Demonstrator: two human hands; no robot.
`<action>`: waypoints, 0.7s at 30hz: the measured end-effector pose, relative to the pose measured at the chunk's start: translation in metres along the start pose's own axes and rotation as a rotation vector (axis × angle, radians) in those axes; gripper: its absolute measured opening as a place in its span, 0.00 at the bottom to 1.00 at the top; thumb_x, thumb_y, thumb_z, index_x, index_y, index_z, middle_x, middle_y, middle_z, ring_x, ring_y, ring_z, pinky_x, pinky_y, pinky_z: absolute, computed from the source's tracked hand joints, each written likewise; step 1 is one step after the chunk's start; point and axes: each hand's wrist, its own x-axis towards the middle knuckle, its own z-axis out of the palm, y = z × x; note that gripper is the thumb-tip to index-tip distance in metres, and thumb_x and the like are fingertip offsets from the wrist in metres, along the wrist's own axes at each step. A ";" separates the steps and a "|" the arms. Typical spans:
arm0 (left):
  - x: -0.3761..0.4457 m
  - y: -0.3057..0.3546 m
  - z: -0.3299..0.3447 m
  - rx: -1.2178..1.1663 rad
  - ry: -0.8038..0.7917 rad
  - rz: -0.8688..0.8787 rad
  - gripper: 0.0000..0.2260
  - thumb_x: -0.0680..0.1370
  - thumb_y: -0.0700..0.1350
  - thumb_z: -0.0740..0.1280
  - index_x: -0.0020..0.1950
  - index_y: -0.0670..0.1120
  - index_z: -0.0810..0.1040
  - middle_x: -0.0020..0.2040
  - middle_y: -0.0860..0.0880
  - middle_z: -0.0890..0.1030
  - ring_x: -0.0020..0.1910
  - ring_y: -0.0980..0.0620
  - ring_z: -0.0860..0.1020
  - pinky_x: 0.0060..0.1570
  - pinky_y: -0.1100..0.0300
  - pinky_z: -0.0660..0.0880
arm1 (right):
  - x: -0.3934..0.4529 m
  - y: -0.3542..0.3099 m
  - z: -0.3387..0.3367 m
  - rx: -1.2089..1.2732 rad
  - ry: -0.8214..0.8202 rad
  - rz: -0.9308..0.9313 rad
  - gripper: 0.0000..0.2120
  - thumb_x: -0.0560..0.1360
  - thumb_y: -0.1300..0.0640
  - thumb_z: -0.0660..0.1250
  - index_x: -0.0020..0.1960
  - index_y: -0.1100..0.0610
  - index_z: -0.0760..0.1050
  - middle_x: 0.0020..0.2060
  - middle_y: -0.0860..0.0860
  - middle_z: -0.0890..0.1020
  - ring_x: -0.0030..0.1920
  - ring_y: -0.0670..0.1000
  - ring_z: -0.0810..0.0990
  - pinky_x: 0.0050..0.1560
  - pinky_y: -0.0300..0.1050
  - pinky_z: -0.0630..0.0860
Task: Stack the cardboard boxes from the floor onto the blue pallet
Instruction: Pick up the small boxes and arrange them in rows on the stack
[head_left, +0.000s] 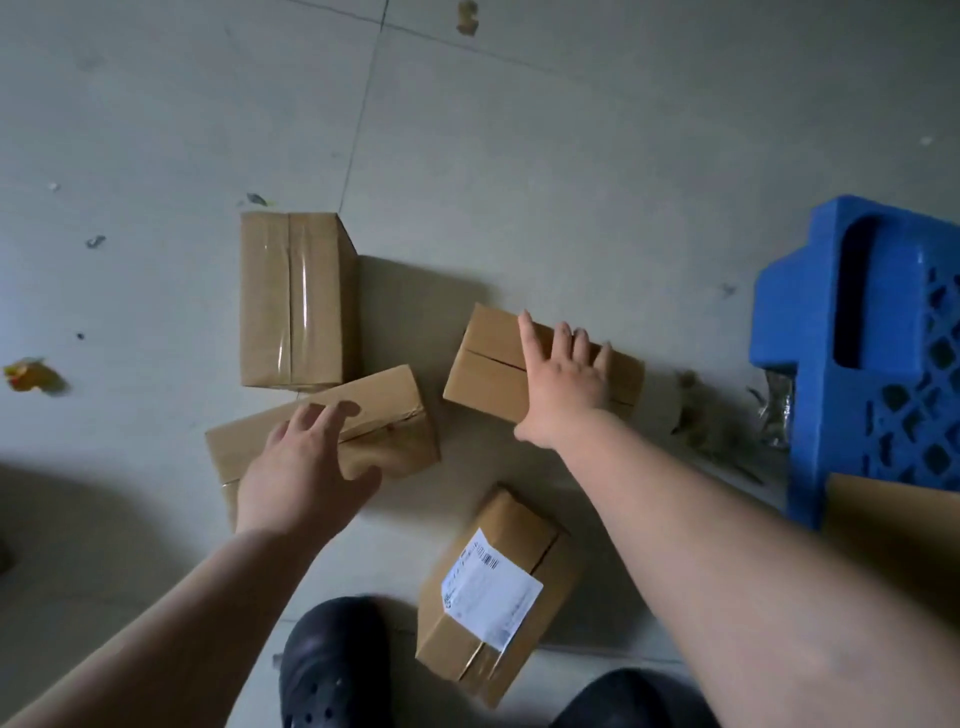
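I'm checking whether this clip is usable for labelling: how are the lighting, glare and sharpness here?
Head view: dim, flat light with soft shadows right of the boxes; glare streaks on the tape of the upright box; the left hand looks slightly motion-blurred, the right hand a bit crisper; the shipping label print is too soft to read; wide-angle stretch bends the blue pallet at the edge.

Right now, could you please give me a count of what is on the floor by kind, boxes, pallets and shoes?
Cardboard boxes on the floor: 4: the taped box, the box under the left hand, the box under the right hand, the labelled box
Blue pallets: 1
Dark shoes: 2
Total: 7
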 end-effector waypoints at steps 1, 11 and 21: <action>0.000 -0.001 0.001 -0.004 -0.002 0.006 0.28 0.68 0.52 0.73 0.66 0.51 0.69 0.66 0.47 0.72 0.61 0.44 0.71 0.49 0.51 0.76 | 0.001 -0.001 0.000 -0.015 0.018 0.009 0.64 0.60 0.41 0.76 0.72 0.50 0.28 0.74 0.62 0.51 0.73 0.64 0.51 0.69 0.65 0.50; -0.010 0.060 -0.071 0.066 -0.046 0.097 0.27 0.70 0.53 0.70 0.67 0.52 0.67 0.64 0.47 0.73 0.58 0.44 0.73 0.45 0.52 0.77 | -0.042 0.039 -0.102 0.254 0.196 0.256 0.62 0.54 0.36 0.72 0.74 0.49 0.36 0.66 0.58 0.61 0.63 0.59 0.60 0.61 0.60 0.57; -0.028 0.249 -0.195 0.133 -0.020 0.413 0.22 0.72 0.49 0.68 0.65 0.54 0.69 0.62 0.49 0.74 0.59 0.46 0.71 0.47 0.53 0.73 | -0.149 0.197 -0.277 0.765 0.492 0.684 0.57 0.56 0.32 0.67 0.75 0.49 0.42 0.64 0.56 0.63 0.63 0.60 0.63 0.58 0.61 0.61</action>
